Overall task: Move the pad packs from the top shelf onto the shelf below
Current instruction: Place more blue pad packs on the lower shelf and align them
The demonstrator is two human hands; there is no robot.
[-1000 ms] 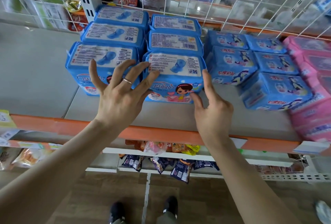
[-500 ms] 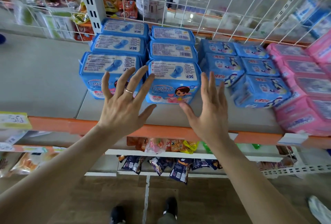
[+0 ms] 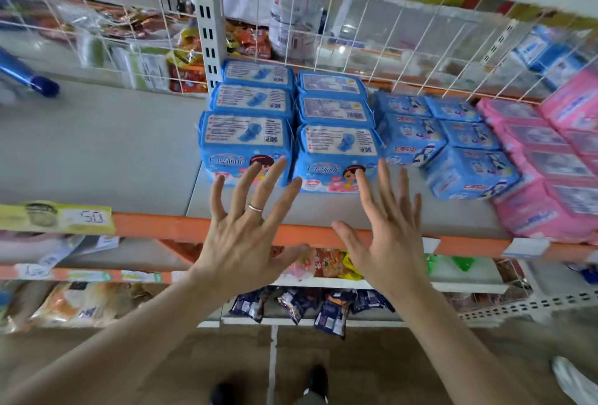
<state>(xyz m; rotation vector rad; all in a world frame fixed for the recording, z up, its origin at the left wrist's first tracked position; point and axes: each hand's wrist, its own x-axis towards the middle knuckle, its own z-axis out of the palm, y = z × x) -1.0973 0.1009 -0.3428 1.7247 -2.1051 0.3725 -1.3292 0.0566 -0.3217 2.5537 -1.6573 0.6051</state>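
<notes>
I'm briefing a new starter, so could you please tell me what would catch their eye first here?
The left hand and right hand, fingers spread, hover before light blue pad packs in two rows mid-shelf. Right of these lie darker blue packs, then pink packs at the far right.

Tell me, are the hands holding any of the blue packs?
No, nothing is held. The left hand and right hand are open, fingers spread, just in front of the front blue packs.
</notes>
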